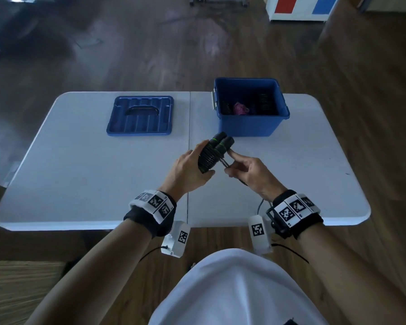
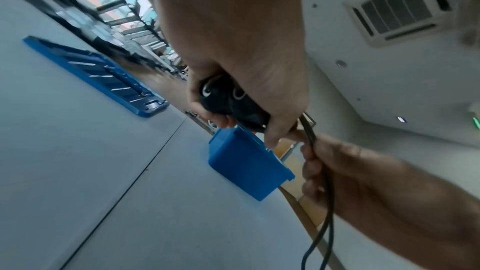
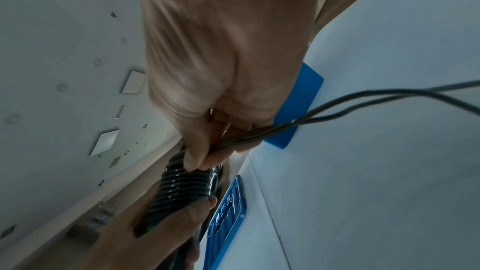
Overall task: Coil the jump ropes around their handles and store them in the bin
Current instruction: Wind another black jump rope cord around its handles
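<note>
Head looks down; wrists close, sharing bin (image 1: 249, 123).

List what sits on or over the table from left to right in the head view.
Blue lid → left hand → coiled jump rope handles → right hand. The blue bin lies farther back, overlapping these.

A black jump rope with green-banded handles (image 1: 212, 153) is wound in ribbed black coils. The open plastic bin (image 1: 249, 124) and its ridged flat lid (image 1: 140, 116) are blue; something magenta (image 1: 240, 108) lies inside the bin. The tabletop (image 1: 80, 172) is pale grey-white.
</note>
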